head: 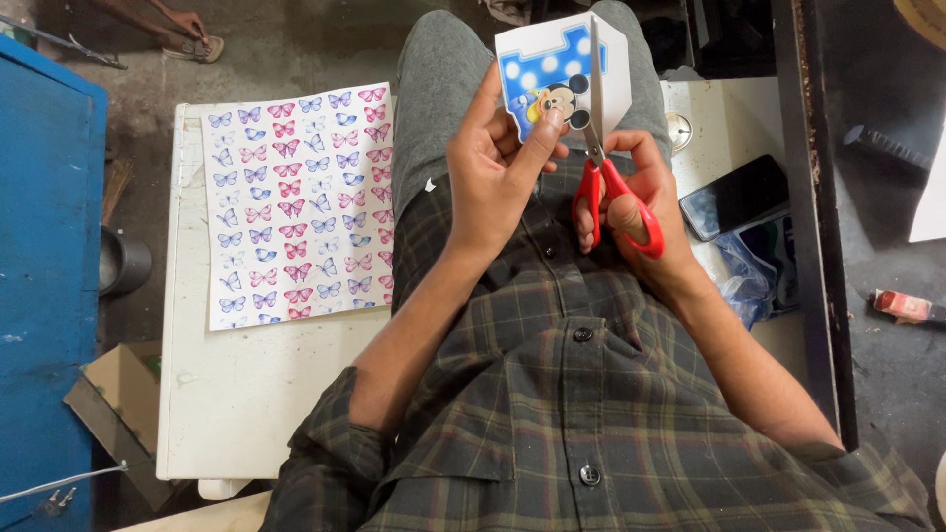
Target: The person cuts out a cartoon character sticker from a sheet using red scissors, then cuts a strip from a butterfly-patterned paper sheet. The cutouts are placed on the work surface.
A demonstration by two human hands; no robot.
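With the left hand [498, 172] pinching the printed card [552, 84] just above its thumb and the right hand [641, 192] closed through the red scissors [606, 182], the blade could nick that nearby thumb or cut into the picture.

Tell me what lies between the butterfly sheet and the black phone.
In the head view, the person's grey-trousered legs and both hands lie between the butterfly sheet and black phone: left hand holding the printed card, right hand working red-handled scissors.

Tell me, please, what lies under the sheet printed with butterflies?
The butterfly sheet lies flat on a white table, whose scuffed top shows around it. Its right edge runs under the person's grey trouser leg. Whatever sits beneath the paper itself is covered.
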